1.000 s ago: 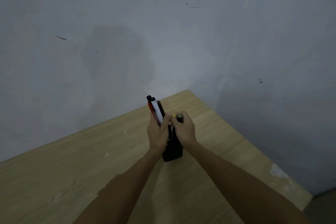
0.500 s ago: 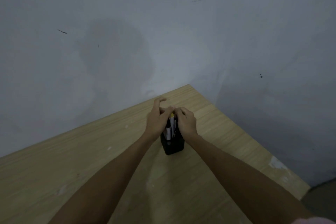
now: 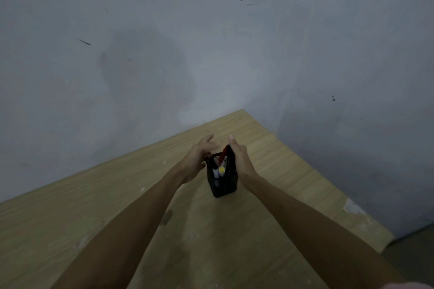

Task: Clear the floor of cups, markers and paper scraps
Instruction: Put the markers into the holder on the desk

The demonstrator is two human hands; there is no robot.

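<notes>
In the head view, both the left hand (image 3: 198, 159) and right hand (image 3: 239, 159) flank the black mesh pen holder (image 3: 224, 184) on the wooden table (image 3: 94, 206), fingers spread, gripping nothing. The markers (image 3: 218, 171) stand inside, one red one leaning; a careless brush from either hand could tip the light holder and spill them.

Several markers stand upright in a black mesh holder (image 3: 223, 183) on the pale wooden bench (image 3: 117, 206), near its far corner where two grey walls meet. Nearest the camera are a white-bodied marker with a black cap (image 3: 215, 170) and, just beside it, a marker with a yellow cap (image 3: 222, 169); behind them a red marker (image 3: 224, 153) leans toward the holder's far right corner, its tip rising above the rim.
</notes>
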